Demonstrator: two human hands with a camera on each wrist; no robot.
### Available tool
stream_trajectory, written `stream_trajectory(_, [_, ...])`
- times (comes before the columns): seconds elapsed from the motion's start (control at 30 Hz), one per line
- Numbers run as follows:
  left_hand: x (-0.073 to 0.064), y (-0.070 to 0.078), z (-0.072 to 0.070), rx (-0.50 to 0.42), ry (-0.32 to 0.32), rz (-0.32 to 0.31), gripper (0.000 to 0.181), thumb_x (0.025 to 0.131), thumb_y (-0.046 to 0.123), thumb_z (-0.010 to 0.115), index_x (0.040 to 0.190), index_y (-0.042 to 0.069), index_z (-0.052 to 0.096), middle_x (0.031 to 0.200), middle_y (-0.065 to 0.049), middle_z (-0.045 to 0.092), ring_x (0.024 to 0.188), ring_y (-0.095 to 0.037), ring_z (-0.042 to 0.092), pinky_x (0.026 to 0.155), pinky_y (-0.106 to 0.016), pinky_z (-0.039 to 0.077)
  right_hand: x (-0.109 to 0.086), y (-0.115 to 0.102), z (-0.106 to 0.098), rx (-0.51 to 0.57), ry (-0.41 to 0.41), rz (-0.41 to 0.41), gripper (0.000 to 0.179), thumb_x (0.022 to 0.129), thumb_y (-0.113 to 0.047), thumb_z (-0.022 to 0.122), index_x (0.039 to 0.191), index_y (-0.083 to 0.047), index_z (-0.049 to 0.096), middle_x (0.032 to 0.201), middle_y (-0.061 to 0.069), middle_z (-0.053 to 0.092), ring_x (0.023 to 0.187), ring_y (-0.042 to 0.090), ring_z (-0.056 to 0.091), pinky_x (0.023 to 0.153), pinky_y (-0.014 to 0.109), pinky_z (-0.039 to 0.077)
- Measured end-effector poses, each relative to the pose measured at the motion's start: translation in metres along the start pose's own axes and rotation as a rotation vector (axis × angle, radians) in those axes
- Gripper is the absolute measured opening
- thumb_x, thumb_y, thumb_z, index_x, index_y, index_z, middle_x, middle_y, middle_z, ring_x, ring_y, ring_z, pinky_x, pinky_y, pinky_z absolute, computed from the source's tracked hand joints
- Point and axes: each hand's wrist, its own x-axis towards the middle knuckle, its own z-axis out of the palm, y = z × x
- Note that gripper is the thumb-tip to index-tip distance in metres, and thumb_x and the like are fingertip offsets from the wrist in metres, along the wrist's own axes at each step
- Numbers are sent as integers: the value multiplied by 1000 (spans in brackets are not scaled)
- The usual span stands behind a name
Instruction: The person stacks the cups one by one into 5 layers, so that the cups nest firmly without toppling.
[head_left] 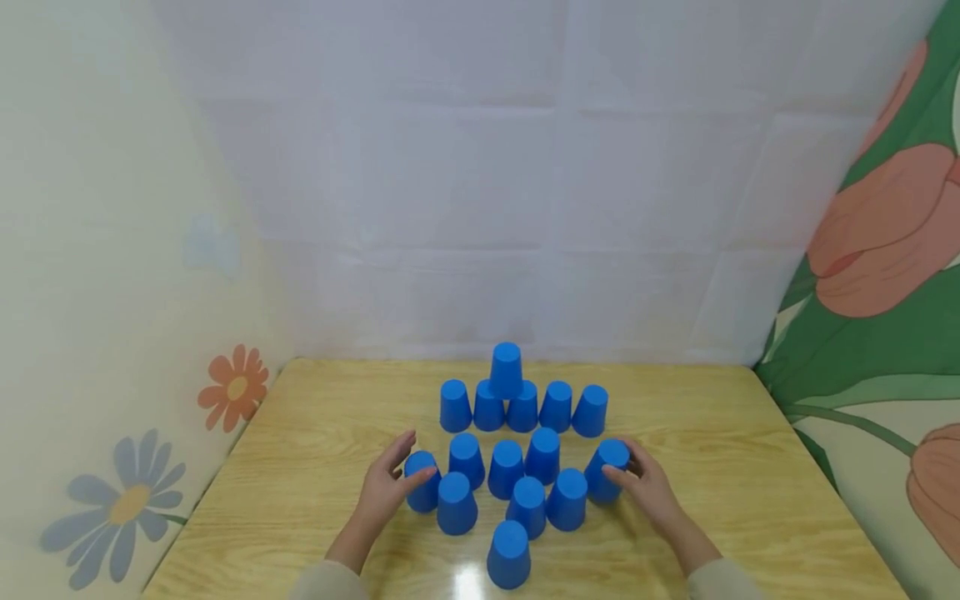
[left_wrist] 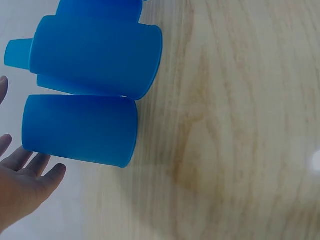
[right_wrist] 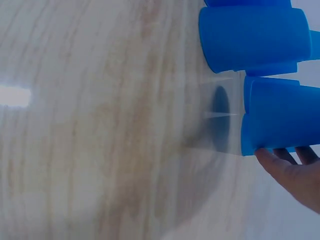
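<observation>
My right hand (head_left: pixel 651 492) holds an upside-down blue cup (head_left: pixel 604 475) at the right end of the front group, thumb in front and fingers behind. This cup leans a little, and its rim stands off from its shadow in the right wrist view. At the left end, my left hand (head_left: pixel 384 485) is spread beside another upside-down blue cup (head_left: pixel 422 492). Its thumb overlaps that cup in the head view. The left wrist view shows loosely extended fingers (left_wrist: pixel 54 175) right along the side of the cup (left_wrist: pixel 80 130).
Several more upturned blue cups (head_left: pixel 454 508) stand between the hands, with one cup (head_left: pixel 508 558) nearest the front. Behind them runs a row of cups (head_left: pixel 556 408), with one cup (head_left: pixel 506 372) stacked on top. The wooden table (head_left: pixel 315 417) meets a white cloth (head_left: pixel 465 208) at the back.
</observation>
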Motion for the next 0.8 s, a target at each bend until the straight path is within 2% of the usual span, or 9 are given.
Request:
stream_trajectory(0.17, [-3, -5, 1, -4, -2, -27, 67, 76, 27, 66, 132, 9, 33, 132, -15, 34, 120, -33, 29, 92, -52, 27, 4, -9, -5, -8, -4, -48, 51, 80, -25, 62, 124, -7, 42, 121, 17, 45, 112, 36, 38, 88, 51, 34])
stream_trajectory(0.27, [-3, -7, 3, -9, 8, -32, 67, 76, 24, 66, 132, 6, 33, 132, -17, 35, 119, -35, 30, 91, -53, 27, 7, -15, -6, -11, -2, -66, 51, 80, -26, 62, 124, -7, 42, 121, 17, 45, 112, 36, 39, 88, 51, 34])
stream_trajectory(0.5, [-2, -17, 5, 9, 20, -88, 68, 75, 21, 67, 131, 5, 34, 131, -18, 34, 118, -38, 30, 91, -53, 28, 15, -26, -9, -19, -11, -110, 48, 80, -24, 61, 122, -7, 43, 119, 16, 46, 111, 35, 39, 88, 52, 33])
stream_trajectory(0.8, [-3, -26, 9, -8, 34, -109, 61, 74, 23, 68, 125, 2, 42, 124, -20, 43, 115, -38, 35, 91, -51, 30, 22, -38, -8, -61, 5, -182, 49, 81, -28, 60, 121, -5, 44, 118, 17, 46, 108, 37, 41, 82, 52, 38])
